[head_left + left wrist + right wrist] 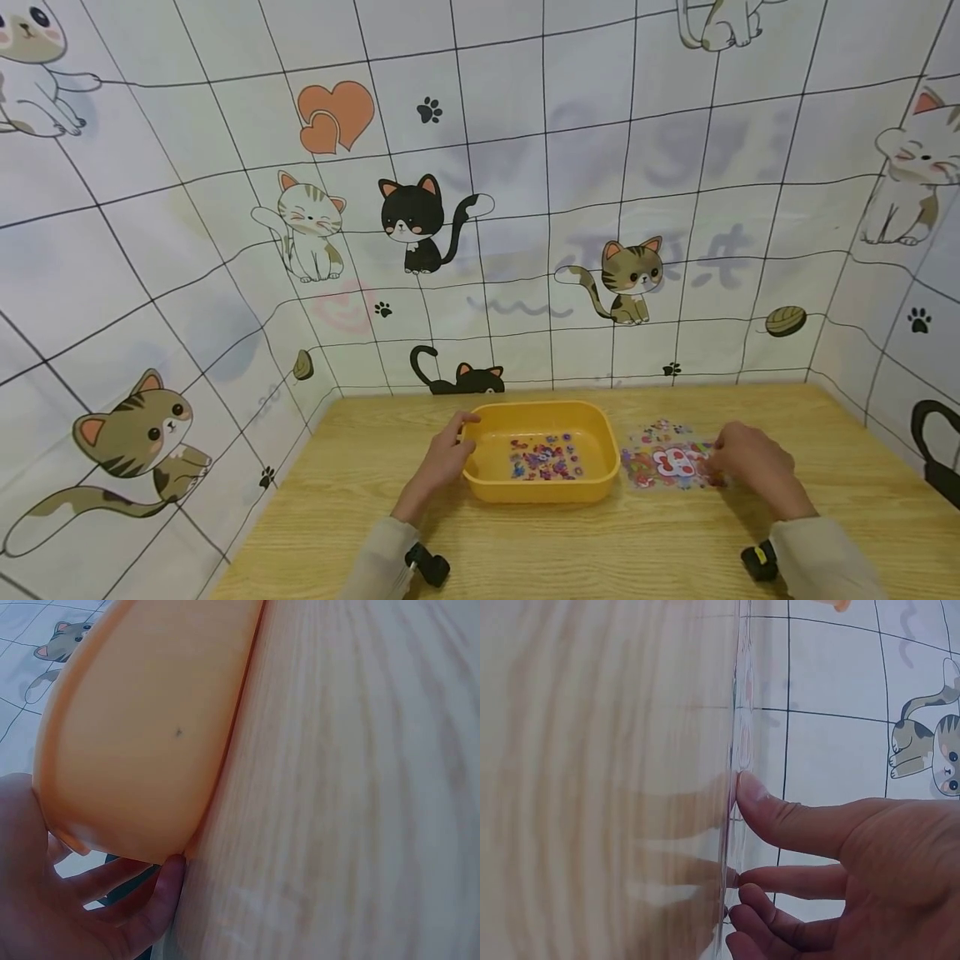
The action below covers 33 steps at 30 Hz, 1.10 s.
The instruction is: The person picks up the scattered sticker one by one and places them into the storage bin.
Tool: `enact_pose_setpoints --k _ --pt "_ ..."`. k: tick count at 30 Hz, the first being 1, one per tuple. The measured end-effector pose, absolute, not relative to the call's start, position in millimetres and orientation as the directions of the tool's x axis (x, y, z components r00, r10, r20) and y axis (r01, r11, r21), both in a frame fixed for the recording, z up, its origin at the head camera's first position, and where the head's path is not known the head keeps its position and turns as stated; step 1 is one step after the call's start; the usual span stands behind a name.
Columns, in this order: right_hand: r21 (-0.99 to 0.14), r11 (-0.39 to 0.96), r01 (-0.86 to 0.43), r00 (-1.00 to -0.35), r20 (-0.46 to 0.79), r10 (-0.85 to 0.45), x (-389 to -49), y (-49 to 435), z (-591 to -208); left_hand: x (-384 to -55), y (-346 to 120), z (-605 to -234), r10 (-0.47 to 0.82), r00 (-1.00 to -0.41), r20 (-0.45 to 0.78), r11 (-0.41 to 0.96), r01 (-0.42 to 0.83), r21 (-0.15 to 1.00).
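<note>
A yellow plastic tray [540,493] stands on the table with many small purple, blue and red pieces [543,458] on its floor. My left hand [448,454] holds the tray by its left end. In the left wrist view, that hand's fingers curl round the end of the orange-looking tray [150,735]. Right of the tray lies a flat, colourful sheet [667,467] with a red-and-white figure. My right hand [753,467] touches the sheet's right end, fingertips down. In the right wrist view, its thumb and fingers rest spread apart against the surface.
The wooden table [525,550] reaches back to a white gridded cloth [510,333] with cartoon cats, which also hangs at both sides. Small colourful bits [660,430] lie just behind the sheet. Black wrist devices [427,565] sit by both sleeves.
</note>
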State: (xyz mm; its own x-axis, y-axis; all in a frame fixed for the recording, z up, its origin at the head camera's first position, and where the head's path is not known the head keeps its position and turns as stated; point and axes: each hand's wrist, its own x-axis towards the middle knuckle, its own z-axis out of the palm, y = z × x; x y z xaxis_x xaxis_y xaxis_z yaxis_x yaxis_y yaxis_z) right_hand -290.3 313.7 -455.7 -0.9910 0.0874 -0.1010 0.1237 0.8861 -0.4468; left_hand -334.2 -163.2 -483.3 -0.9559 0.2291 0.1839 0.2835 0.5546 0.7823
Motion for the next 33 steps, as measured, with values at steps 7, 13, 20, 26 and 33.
enact_pose_setpoints --k 7,13,20,26,33 --pt "-0.422 0.898 0.123 -0.99 -0.114 0.082 -295 316 -458 -334 -164 -482 0.232 -0.955 0.182 0.552 0.284 0.784" --pt "-0.417 0.903 0.101 -0.992 -0.116 0.057 -297 312 -455 -336 -165 -482 0.216 -0.96 0.175 0.55 0.268 0.791" --pt "-0.41 0.905 0.115 -0.992 -0.103 0.079 -293 312 -452 -336 -164 -484 0.222 -0.959 0.177 0.559 0.274 0.782" --pt "-0.412 0.906 0.1 -0.994 -0.086 0.071 -292 308 -454 -335 -165 -485 0.211 -0.961 0.181 0.559 0.27 0.784" --pt "-0.389 0.916 0.096 -0.995 -0.061 0.078 -292 303 -452 -334 -165 -485 0.222 -0.955 0.194 0.557 0.288 0.779"
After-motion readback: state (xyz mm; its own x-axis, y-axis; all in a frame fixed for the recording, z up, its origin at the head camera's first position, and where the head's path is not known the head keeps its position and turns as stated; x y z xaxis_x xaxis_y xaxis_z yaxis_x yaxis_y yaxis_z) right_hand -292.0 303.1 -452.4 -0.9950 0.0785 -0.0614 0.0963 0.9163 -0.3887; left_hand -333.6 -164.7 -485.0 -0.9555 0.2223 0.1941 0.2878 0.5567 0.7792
